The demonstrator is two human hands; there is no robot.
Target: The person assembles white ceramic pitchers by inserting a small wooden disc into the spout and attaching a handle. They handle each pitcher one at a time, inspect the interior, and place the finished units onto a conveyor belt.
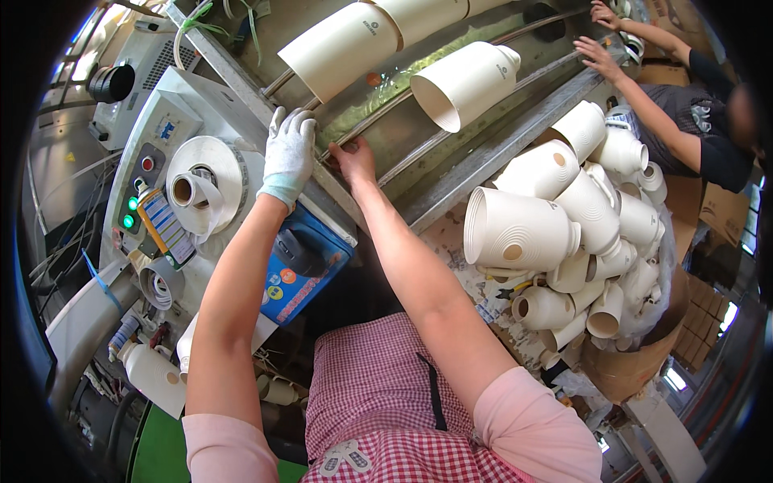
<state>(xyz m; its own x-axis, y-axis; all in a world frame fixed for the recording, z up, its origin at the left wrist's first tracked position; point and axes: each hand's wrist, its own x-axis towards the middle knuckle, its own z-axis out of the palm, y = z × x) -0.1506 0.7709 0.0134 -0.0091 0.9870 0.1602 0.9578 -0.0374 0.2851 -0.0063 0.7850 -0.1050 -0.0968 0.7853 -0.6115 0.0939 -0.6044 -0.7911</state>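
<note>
Head view: gloved left hand [288,153] lies flat, fingers spread on the metal rail [241,84], gripping nothing; bare right hand [353,158] pinches the rail edge beside it. A cream lampshade [467,83] rides the conveyor just past the fingertips. Risk: it could clip those fingers.

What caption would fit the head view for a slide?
Gloved left hand and bare right hand rest on a conveyor rail carrying cream vases, beside a vase pile.
</note>
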